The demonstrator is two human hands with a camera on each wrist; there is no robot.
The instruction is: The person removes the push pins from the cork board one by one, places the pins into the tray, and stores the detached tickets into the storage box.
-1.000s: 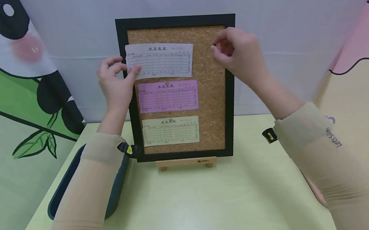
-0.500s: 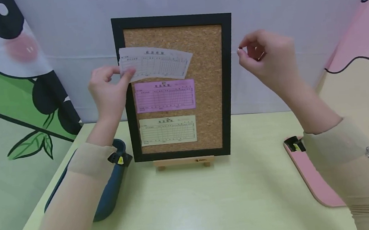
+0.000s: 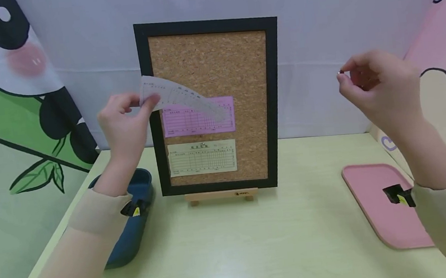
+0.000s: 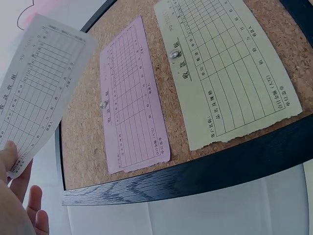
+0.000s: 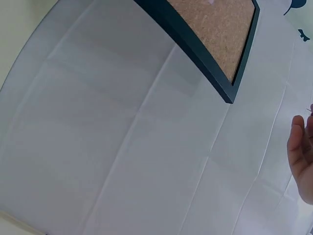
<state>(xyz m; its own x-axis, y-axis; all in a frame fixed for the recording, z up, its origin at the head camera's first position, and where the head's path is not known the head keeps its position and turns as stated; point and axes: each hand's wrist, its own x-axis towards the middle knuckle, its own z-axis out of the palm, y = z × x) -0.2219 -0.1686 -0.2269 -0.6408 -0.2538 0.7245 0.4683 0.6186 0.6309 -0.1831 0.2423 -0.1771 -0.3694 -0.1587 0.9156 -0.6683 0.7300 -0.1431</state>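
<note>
**Cork board at the table's far side, white receipt slip held at its left**

A pale cloth backdrop point(image 3: 314, 2) spans the far side, behind a light green table point(image 3: 274, 238). The black-framed cork board point(image 3: 208, 59) stands near the table's far edge. A pink tray point(image 3: 375, 186) lies at the right, and a blue tray point(image 3: 126, 249) at the left, partly behind the person's left arm.

The right hand point(image 3: 384, 85) is curled, thumb and forefinger pinched together, well to the right of the board. The left hand point(image 3: 123, 122), closed at thumb and fingers, pinches the left end of the white receipt slip point(image 3: 175, 94); the slip's right end droops in front of the purple receipt slip point(image 3: 186, 122). Below that is the pale yellow-green receipt slip point(image 3: 202, 159), flat on the cork.

A wooden stand point(image 3: 221, 195) shows beneath the frame. Clear-headed pushpins point(image 4: 174, 53) sit in the purple and yellow-green slips. Smallest is the pin point(image 3: 340, 72) between the right fingertips.
</note>
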